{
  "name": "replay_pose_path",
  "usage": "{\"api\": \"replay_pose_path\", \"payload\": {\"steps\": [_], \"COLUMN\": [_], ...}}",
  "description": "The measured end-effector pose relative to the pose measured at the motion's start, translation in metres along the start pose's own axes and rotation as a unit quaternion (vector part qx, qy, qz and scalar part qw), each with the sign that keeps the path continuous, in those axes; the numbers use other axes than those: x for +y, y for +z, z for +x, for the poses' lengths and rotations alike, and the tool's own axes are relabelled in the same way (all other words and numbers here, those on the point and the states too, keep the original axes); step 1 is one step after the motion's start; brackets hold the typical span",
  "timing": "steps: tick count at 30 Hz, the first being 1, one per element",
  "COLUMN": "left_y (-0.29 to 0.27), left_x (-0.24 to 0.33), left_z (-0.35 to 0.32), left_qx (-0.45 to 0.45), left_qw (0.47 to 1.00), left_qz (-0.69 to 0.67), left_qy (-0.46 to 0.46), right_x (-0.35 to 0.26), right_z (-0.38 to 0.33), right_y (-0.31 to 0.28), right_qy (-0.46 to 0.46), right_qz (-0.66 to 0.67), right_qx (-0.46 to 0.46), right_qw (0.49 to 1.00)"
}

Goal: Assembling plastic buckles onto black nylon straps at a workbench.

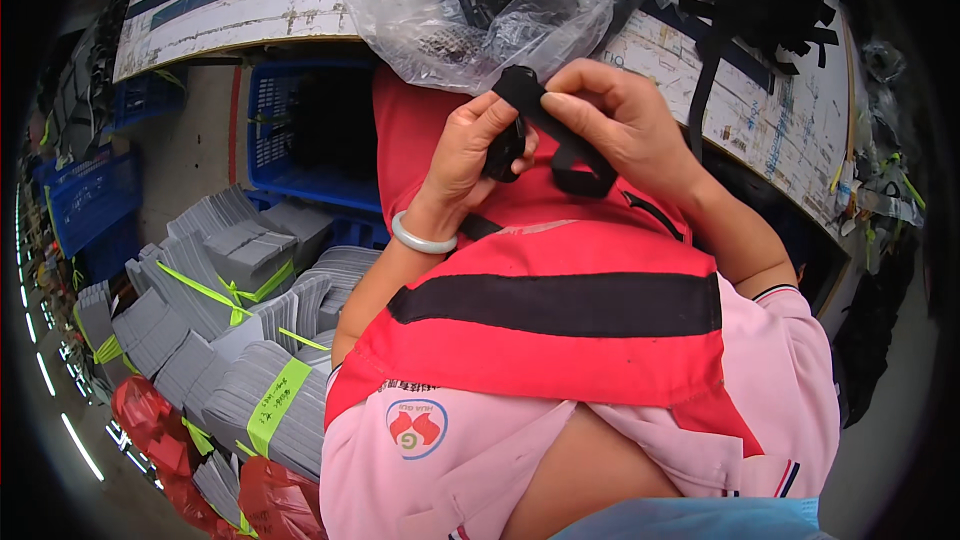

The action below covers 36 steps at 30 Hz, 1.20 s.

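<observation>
A black webbing strap point(522, 92) is pinched between both my hands, above my red apron point(560, 375). My left hand point(462, 152) grips it between thumb and fingers; a dark, shiny black piece point(505, 150) sits in the same hand, its kind unclear. My right hand point(625, 125) has thumb and forefinger closed on the strap just beside the left thumb. Below the right hand, part of the strap hangs in a loop point(583, 178). Just beyond my hands, a clear plastic bag point(400, 15) holds black parts that I cannot make out well.
The bag rests on a worn white tabletop point(235, 15). More black straps point(765, 5) lie on the table at the right, one hanging over its edge. Left of me are a blue crate point(268, 168), stacked grey sheets point(245, 390) tied with yellow-green bands, and red plastic bags point(285, 500).
</observation>
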<state>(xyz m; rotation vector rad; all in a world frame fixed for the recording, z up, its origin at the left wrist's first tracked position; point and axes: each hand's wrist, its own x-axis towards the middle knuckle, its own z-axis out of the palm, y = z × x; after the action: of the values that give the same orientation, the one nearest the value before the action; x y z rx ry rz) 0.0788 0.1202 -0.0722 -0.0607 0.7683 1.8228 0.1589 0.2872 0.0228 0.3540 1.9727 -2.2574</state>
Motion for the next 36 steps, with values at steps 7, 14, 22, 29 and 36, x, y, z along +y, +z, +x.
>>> {"api": "replay_pose_path", "payload": {"steps": [7,14,22,29,36], "left_y": [0.012,0.017,0.009,-0.003,-0.003], "left_x": [-0.004,-0.01,-0.009,-0.011,0.013], "left_z": [-0.001,0.007,0.011,0.01,-0.016], "left_qx": [0.107,0.171,0.169,0.108,0.107], "left_qw": [0.968,0.921,0.854,0.71,0.945], "left_qz": [0.163,0.262,0.338,0.52,0.273], "left_qy": [0.158,0.232,0.357,0.461,0.147], "right_x": [0.035,0.035,0.041,0.055,0.045], "right_z": [0.008,0.003,0.009,0.023,0.024], "right_y": [-0.004,0.003,0.012,0.009,-0.006], "right_qy": [0.11,0.096,0.056,0.04,0.116], "right_qz": [0.045,0.213,0.247,0.255,0.164], "right_qx": [0.027,0.082,0.089,0.091,0.033], "right_qw": [0.993,0.969,0.963,0.962,0.979]}}
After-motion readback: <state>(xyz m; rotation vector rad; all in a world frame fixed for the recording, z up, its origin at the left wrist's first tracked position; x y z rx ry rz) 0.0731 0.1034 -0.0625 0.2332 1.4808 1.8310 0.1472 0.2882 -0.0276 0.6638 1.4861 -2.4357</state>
